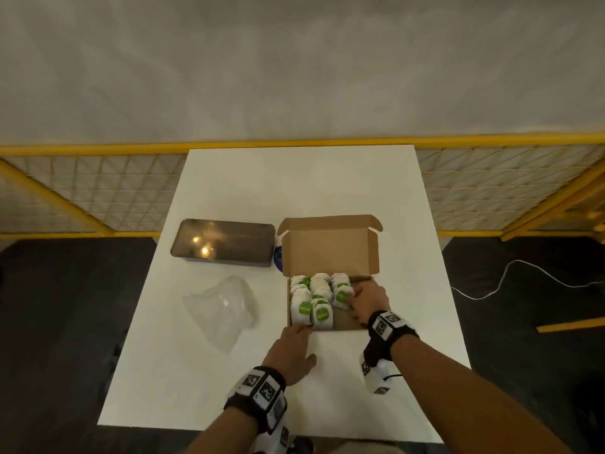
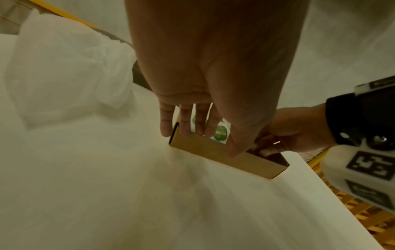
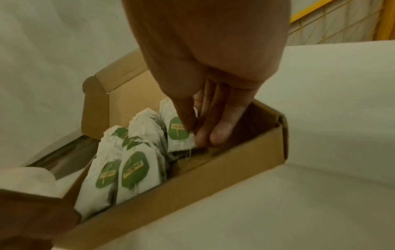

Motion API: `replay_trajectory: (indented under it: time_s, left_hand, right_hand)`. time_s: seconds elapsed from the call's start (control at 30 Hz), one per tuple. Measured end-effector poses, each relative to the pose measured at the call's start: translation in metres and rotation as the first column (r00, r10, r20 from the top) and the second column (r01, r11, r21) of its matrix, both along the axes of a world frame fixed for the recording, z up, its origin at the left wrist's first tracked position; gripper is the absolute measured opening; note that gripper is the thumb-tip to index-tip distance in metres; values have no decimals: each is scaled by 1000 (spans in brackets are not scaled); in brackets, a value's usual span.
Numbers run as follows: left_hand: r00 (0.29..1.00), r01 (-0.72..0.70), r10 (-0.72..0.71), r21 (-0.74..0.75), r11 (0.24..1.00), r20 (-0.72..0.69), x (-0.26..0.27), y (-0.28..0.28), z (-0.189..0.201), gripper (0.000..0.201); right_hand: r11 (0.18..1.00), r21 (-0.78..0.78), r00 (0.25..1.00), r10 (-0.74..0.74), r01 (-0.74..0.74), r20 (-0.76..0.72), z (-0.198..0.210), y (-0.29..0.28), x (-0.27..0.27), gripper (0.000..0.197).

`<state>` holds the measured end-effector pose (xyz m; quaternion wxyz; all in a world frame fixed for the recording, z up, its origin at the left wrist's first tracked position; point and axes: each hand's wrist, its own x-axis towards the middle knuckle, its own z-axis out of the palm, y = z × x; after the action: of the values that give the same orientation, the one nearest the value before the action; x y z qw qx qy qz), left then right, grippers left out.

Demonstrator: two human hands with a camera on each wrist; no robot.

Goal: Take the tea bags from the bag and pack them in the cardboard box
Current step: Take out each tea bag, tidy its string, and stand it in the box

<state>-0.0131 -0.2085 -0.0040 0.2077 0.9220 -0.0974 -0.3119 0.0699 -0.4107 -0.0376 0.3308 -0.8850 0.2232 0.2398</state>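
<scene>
An open cardboard box [image 1: 329,250] stands on the white table [image 1: 294,185] with its lid upright. Several white tea bags [image 1: 314,299] with green tags stand in three rows inside it. My right hand [image 1: 352,301] reaches into the box's right side and pinches the front tea bag of the right row [image 3: 178,135], thumb on its green tag, fingers behind it. My left hand [image 1: 299,332] grips the box's front wall [image 2: 213,152] near the left corner, thumb outside, fingers inside. The clear plastic bag [image 1: 222,309] lies crumpled to the left.
A dark rectangular tray [image 1: 224,242] sits at the back left of the box, with a small purple round thing [image 1: 278,255] between them. The box's right part [image 3: 235,152] holds no bags. A yellow mesh fence runs behind the table. A white cable [image 1: 523,276] lies on the floor.
</scene>
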Motion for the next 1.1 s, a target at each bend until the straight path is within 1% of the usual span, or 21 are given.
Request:
replay_trajectory:
  time_s: [0.13,0.2,0.27,0.3,0.37,0.4,0.43,0.47,0.5,0.53,0.6,0.63,0.7,0.77,0.8,0.87,0.93,0.97,1.03,1.07,1.1]
  left_hand:
    - [1000,16,-16,16,1000,-22,2,-1,0,53]
    - [1000,-12,11,23,1000,24,6,3,5,45]
    - [977,-76,58,83,994,207,18,13,14,32]
    - [943,-143,94,131,981,321,26,21,19,28]
    - [834,-343,205,190,920,512,43,45,27,28]
    - [787,-435,251,216,874,564,50,58,30,34]
    - [766,-502,290,252,827,574,56,70,30,44]
    - [779,-539,329,299,788,534,60,81,29,55]
    - [808,-543,360,352,762,467,64,91,28,63]
    - [836,-527,373,399,750,402,65,99,25,67]
    - [870,-484,360,438,758,337,64,113,17,61]
    - [872,-479,361,418,772,332,63,119,15,53]
    - [847,-506,387,329,798,365,60,129,17,37]
    - [798,-552,443,201,809,409,55,136,28,28]
    - [763,-579,489,113,807,422,53,138,34,26]
    - [691,-615,594,-99,783,412,45,140,47,22]
    - [647,-597,666,-297,746,371,36,140,59,18]
    - [637,-577,689,-379,723,346,31,139,62,15]
    - [621,-545,726,-504,671,295,20,138,65,12]
    - [612,-536,738,-539,650,282,15,138,66,11]
    - [603,-530,749,-564,633,275,10,139,64,11]
  right_hand:
    - [994,42,994,-106,105,19,-7,0,0,19]
    - [986,71,989,-150,148,17,-9,-2,0,22]
    - [983,75,985,-169,167,27,0,-2,-3,24]
    - [984,72,985,-168,165,33,2,-3,-5,26]
    - [982,70,983,-181,178,42,8,-3,-10,28]
    - [976,80,977,-206,202,49,12,-2,-13,28]
    - [969,91,970,-234,228,65,13,-1,-16,26]
    - [967,86,965,-249,242,85,15,1,-19,24]
    - [969,69,964,-245,238,109,17,4,-22,22]
    - [971,52,963,-237,232,130,19,8,-25,21]
    - [971,46,955,-240,236,173,25,17,-30,18]
    - [970,47,949,-244,240,200,29,22,-32,16]
    - [967,46,932,-253,250,258,40,34,-35,10]
    - [980,47,923,-196,192,332,52,52,-39,11]
    - [987,69,918,-160,145,362,57,63,-41,11]
    - [981,188,924,-117,50,365,65,88,-43,14]
    - [946,324,940,-118,8,320,70,114,-41,29]
    - [938,346,948,-115,6,296,73,125,-39,37]
    - [948,318,957,-83,-10,278,79,139,-35,45]
    - [942,335,962,-79,-14,261,82,144,-35,45]
    - [919,394,967,-90,-11,238,83,147,-35,46]
